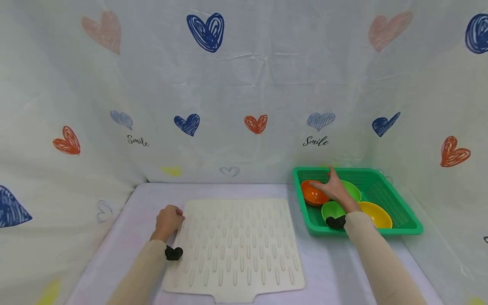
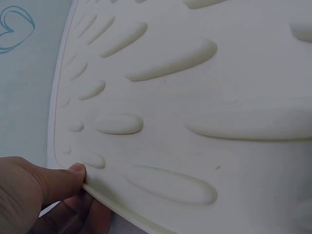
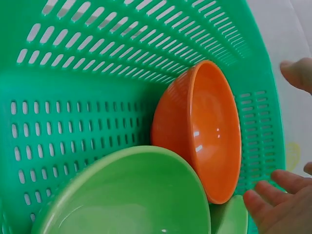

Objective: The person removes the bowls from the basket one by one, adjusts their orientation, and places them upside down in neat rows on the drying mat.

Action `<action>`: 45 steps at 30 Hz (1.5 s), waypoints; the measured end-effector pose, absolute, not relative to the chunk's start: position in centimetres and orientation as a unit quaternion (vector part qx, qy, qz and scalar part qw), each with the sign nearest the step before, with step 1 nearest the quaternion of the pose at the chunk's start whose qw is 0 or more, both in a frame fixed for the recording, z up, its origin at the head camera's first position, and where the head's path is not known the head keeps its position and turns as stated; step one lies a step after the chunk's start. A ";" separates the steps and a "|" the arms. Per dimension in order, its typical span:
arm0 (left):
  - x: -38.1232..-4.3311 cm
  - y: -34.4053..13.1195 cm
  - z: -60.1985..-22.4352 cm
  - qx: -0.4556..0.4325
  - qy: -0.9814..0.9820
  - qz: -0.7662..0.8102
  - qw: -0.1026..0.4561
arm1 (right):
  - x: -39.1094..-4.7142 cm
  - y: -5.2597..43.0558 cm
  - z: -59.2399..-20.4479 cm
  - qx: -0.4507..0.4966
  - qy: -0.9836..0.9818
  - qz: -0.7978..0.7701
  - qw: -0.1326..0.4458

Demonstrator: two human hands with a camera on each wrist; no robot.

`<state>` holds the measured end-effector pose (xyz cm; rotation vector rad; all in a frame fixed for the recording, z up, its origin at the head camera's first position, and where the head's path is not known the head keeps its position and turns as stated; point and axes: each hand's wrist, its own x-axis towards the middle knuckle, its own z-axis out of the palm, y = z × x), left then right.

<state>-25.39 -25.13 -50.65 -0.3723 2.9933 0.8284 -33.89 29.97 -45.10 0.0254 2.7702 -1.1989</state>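
A white board [image 1: 236, 241] with raised oblong ridges and a front tab lies on the table. My left hand [image 1: 169, 221] pinches its left edge; in the left wrist view the thumb [image 2: 66, 183] is on top and the fingers are beneath. To the right is a green basket [image 1: 406, 231] holding an orange bowl [image 1: 313, 195], two green bowls [image 1: 331, 209] and a yellow bowl [image 1: 379, 215]. Over the bowls hangs my right hand [image 1: 336, 189], thumb and fingers spread, holding nothing. The right wrist view shows its fingers near the orange bowl [image 3: 214, 131], apart from it.
A white cloth covers the table [image 1: 152, 195]. Behind and at both sides hangs a white curtain [image 1: 236, 84] printed with hearts; the basket stands close to it at the back right. Each wrist bears a black strap [image 1: 174, 253].
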 end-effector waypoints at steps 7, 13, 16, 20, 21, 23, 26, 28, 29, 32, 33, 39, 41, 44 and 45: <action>-25.5 -25.1 -50.6 -0.117 0.957 0.265 0.010 | -34.2 30.4 -45.3 -0.009 0.919 -0.383 0.091; -25.5 -25.2 -50.8 -0.121 0.956 0.267 0.013 | -34.5 30.6 -45.2 -0.033 0.927 -0.356 0.109; -25.6 -25.2 -50.8 -0.124 0.955 0.269 0.015 | -34.6 30.7 -45.1 -0.047 0.929 -0.348 0.114; -25.5 -25.2 -50.6 -0.125 0.955 0.268 0.017 | -34.6 30.9 -45.2 -0.066 0.932 -0.337 0.117; -25.5 -25.2 -50.5 -0.124 0.955 0.269 0.016 | -34.5 31.0 -45.2 -0.068 0.933 -0.334 0.118; -25.5 -25.1 -50.4 -0.121 0.955 0.270 0.014 | -34.4 31.1 -45.3 -0.072 0.932 -0.333 0.120; -25.4 -25.1 -50.2 -0.117 0.955 0.273 0.012 | -34.4 31.2 -45.4 -0.073 0.931 -0.336 0.120; -25.4 -25.1 -50.2 -0.117 0.954 0.275 0.013 | -34.5 31.2 -45.5 -0.073 0.931 -0.336 0.121; -25.3 -25.1 -50.2 -0.117 0.954 0.275 0.013 | -34.5 31.2 -45.5 -0.073 0.931 -0.336 0.121; -25.2 -25.1 -50.2 -0.118 0.953 0.277 0.015 | -34.7 31.1 -45.5 -0.077 0.932 -0.334 0.122; -25.2 -25.1 -50.2 -0.118 0.954 0.277 0.014 | -34.7 31.1 -45.6 -0.079 0.932 -0.332 0.123; -25.3 -25.0 -49.9 -0.113 0.955 0.275 0.010 | -35.2 30.7 -45.8 -0.094 0.939 -0.307 0.119; -25.3 -25.1 -50.0 -0.113 0.955 0.275 0.010 | -35.3 30.4 -46.0 -0.099 0.941 -0.301 0.118; -25.1 -25.1 -50.1 -0.114 0.955 0.272 0.014 | -35.5 30.2 -46.2 -0.101 0.942 -0.294 0.123; -25.1 -25.2 -50.2 -0.114 0.955 0.272 0.014 | -35.5 30.1 -46.3 -0.102 0.943 -0.292 0.123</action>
